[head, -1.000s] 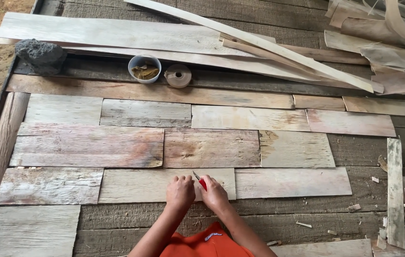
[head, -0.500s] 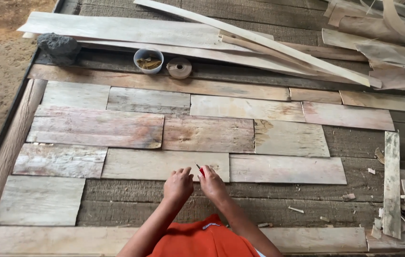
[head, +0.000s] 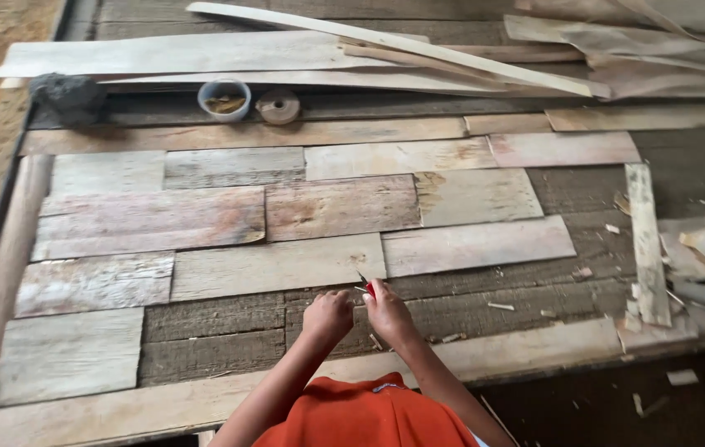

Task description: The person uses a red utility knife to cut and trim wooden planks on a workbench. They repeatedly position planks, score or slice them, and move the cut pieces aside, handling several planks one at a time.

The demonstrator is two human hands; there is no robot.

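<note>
Both hands have slid right; the right hand (head: 387, 310) grips a red-handled blade (head: 366, 285) pointing up-left, left hand (head: 329, 314) curled.

Both forearms reach forward from the bottom edge and converge. The left hand (head: 329, 315) is curled in a loose fist, knuckles up. The right hand (head: 387, 310) sits just beside it, nearly touching, fingers (head: 369, 291) pinched closed.

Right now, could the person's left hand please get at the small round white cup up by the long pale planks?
Probably not without leaning: the left hand sits near, the white cup far across the boards, nothing between.
</note>
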